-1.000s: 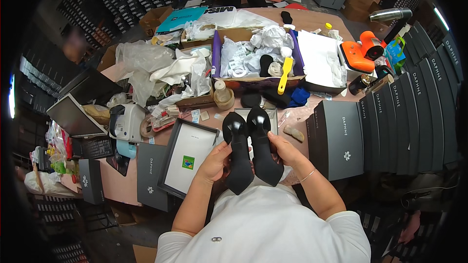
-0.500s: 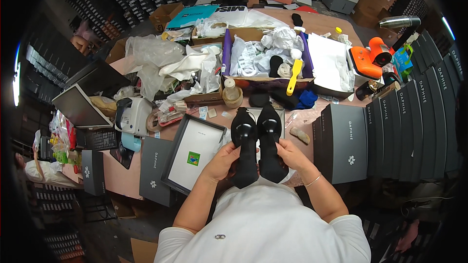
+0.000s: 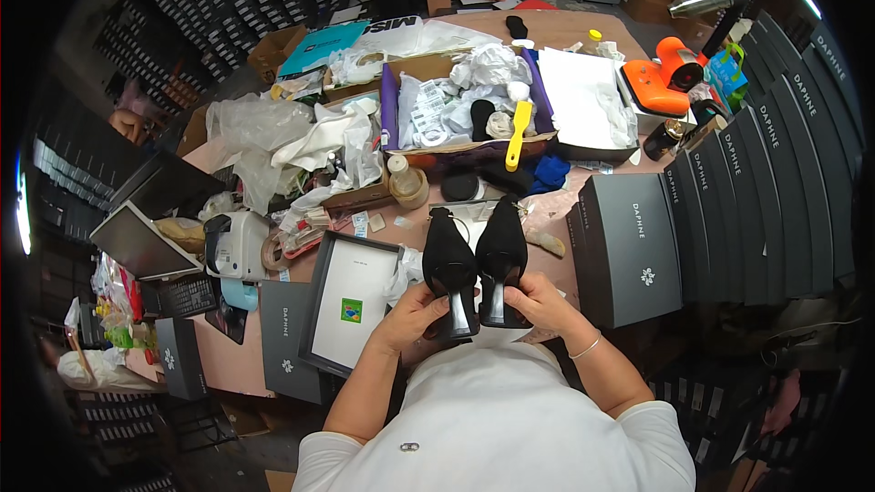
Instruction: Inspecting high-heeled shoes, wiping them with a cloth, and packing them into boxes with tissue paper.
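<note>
A pair of black high-heeled shoes is held up side by side before my chest, heel ends toward me. My left hand [image 3: 412, 319] is closed on the left shoe [image 3: 447, 251], near its glossy heel. Around the heel end of the right shoe [image 3: 502, 239] my right hand [image 3: 545, 304] is closed, a thin bangle on its wrist. Some of the fingers are hidden by the shoes. Left of them an open grey shoebox tray [image 3: 330, 346] with a white inside carries a small green card [image 3: 351, 310]. Crumpled white paper [image 3: 407, 273] lies between the tray and the shoes.
Tall stacks of grey shoeboxes [image 3: 629, 255] wall off the right. Behind the shoes stand a purple-edged box [image 3: 390, 109] of crumpled paper, a yellow brush [image 3: 519, 137] and a glue jar [image 3: 407, 184]. A label printer [image 3: 235, 246] and a monitor [image 3: 146, 241] occupy the left.
Both shoes have been tilted, so their glossy heels and back parts now face me instead of their soles. The hands keep their hold. My view has shifted slightly.
</note>
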`<state>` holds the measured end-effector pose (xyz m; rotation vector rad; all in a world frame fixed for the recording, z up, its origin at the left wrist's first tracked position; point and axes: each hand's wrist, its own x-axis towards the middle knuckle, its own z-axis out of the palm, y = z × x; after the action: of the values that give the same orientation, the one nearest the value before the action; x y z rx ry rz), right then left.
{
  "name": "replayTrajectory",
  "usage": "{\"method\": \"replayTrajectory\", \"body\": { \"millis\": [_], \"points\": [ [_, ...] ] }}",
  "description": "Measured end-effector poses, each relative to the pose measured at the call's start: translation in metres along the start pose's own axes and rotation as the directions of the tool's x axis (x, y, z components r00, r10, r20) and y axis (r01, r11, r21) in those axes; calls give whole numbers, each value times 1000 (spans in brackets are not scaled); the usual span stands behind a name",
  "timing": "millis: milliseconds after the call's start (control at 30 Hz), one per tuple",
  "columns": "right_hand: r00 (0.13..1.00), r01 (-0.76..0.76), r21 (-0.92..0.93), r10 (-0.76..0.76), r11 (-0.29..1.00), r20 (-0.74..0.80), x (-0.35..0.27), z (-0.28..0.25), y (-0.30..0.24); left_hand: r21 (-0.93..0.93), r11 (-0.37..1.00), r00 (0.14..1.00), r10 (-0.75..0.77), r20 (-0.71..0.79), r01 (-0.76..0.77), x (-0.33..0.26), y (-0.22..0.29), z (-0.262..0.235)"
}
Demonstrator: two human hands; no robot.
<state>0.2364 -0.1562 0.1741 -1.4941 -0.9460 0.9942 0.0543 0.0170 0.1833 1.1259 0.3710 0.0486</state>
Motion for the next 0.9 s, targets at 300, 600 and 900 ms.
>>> {"method": "replayTrajectory", "body": {
  "millis": [300, 600, 900],
  "points": [
    [984, -156, -55, 150, 986, -98, 17, -14, -7, 507, 818, 962, -214, -169, 272, 42, -41, -26],
    [946, -250, 7, 243, 968, 213, 79, -11, 30, -435, 881, 901, -24, -432, -185, 40, -63, -3],
    [926, -196, -741, -127, 642, -355, 210, -119, 144, -356, 928, 896, -66, -440, -107, 53, -15, -13]
  ]
}}
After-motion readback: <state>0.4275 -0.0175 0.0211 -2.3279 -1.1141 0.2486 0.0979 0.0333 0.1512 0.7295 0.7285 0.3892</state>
